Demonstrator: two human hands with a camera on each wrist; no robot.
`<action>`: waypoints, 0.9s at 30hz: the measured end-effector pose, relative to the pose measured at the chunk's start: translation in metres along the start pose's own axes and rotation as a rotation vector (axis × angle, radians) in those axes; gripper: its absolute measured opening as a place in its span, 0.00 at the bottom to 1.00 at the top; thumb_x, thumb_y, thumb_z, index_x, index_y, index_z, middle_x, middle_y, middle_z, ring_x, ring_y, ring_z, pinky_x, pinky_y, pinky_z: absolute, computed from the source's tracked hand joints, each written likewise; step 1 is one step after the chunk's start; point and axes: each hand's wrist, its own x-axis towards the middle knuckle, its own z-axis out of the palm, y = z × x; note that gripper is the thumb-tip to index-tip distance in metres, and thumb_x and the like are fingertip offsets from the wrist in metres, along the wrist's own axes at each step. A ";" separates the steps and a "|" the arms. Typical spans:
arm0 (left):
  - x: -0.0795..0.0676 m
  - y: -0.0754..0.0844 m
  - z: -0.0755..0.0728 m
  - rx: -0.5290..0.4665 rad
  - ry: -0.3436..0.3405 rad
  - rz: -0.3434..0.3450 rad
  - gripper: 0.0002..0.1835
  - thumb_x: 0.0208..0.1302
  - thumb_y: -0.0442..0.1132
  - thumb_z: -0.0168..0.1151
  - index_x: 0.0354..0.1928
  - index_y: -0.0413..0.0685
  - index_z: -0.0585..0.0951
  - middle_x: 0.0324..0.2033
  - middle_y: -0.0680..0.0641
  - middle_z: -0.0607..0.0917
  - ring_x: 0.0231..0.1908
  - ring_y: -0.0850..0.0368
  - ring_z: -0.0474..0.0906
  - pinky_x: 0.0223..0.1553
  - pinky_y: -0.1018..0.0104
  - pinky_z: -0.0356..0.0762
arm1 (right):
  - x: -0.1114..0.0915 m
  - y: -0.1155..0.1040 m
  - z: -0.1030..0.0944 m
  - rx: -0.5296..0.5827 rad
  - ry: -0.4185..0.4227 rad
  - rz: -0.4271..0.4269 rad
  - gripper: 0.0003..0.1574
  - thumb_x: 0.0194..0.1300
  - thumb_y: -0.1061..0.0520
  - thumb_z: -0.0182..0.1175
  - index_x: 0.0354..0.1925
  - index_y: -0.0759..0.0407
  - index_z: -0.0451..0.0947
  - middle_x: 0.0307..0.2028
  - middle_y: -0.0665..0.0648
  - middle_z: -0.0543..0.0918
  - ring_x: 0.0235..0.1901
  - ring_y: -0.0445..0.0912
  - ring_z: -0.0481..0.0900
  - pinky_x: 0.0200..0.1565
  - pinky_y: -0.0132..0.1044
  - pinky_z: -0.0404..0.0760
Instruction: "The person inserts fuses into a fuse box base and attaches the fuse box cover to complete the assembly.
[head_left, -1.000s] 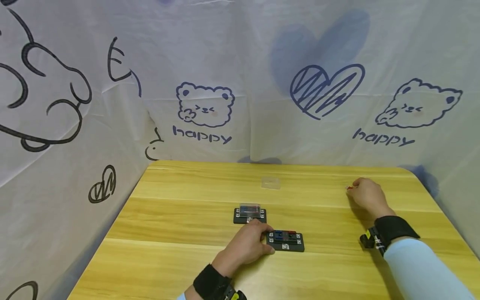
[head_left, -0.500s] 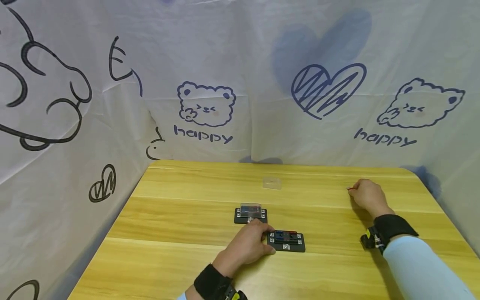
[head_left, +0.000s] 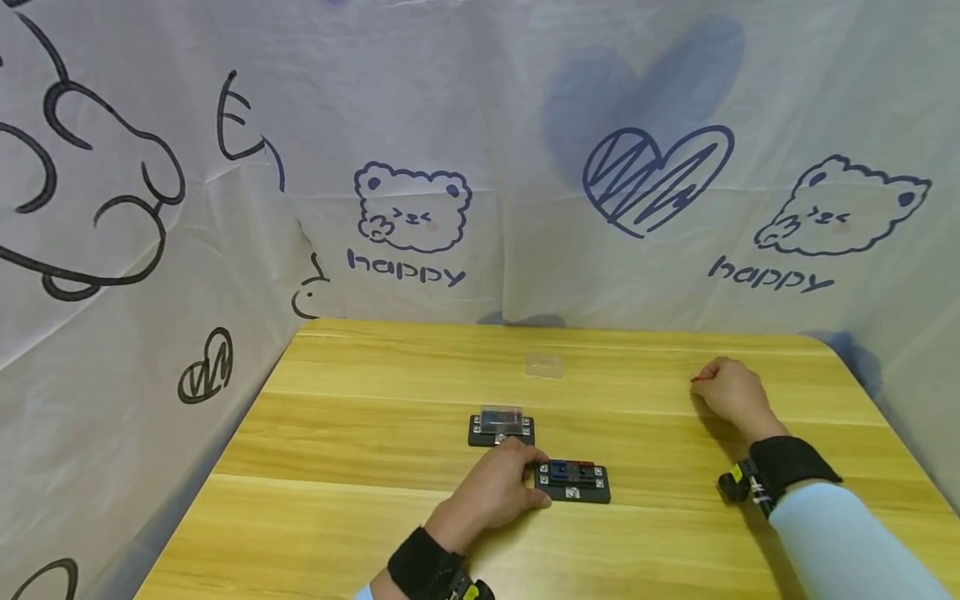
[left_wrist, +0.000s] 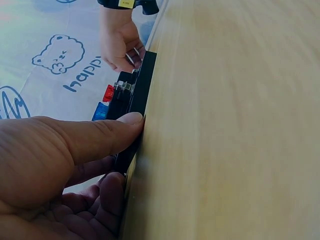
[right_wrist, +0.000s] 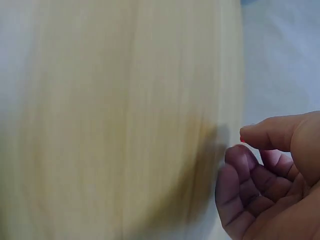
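In the head view my left hand grips the left end of a black fuse block, thumb at its near edge and fingers at the far edge. The block lies flat on the table; blue and red fuses stand up from it in the left wrist view. A second fuse block, under a clear cover, lies just beyond that hand. Over the right back of the table, my right hand pinches a small red blade fuse, mostly hidden by thumb and fingertips.
A loose clear plastic cover lies near the back of the wood-grain table. White cloth walls with drawings rise behind and at the sides.
The right hand has shifted very slightly and turned the fuse; its pale end showed a second ago and now only red shows. The left hand keeps its grip in place.
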 end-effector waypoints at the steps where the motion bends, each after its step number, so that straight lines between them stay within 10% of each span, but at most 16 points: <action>1: 0.000 0.000 0.000 -0.001 0.000 0.003 0.29 0.47 0.49 0.76 0.54 0.53 0.81 0.34 0.55 0.74 0.32 0.61 0.69 0.34 0.69 0.70 | -0.002 -0.003 0.000 0.012 0.009 -0.014 0.14 0.62 0.54 0.60 0.36 0.65 0.74 0.33 0.65 0.80 0.29 0.55 0.73 0.29 0.41 0.69; 27: 0.003 0.000 -0.002 -0.005 0.009 0.008 0.29 0.47 0.49 0.76 0.53 0.51 0.81 0.33 0.54 0.74 0.31 0.61 0.69 0.33 0.69 0.69 | -0.091 -0.104 0.043 0.268 0.025 -0.328 0.10 0.67 0.52 0.60 0.44 0.53 0.83 0.38 0.52 0.86 0.34 0.45 0.80 0.33 0.42 0.78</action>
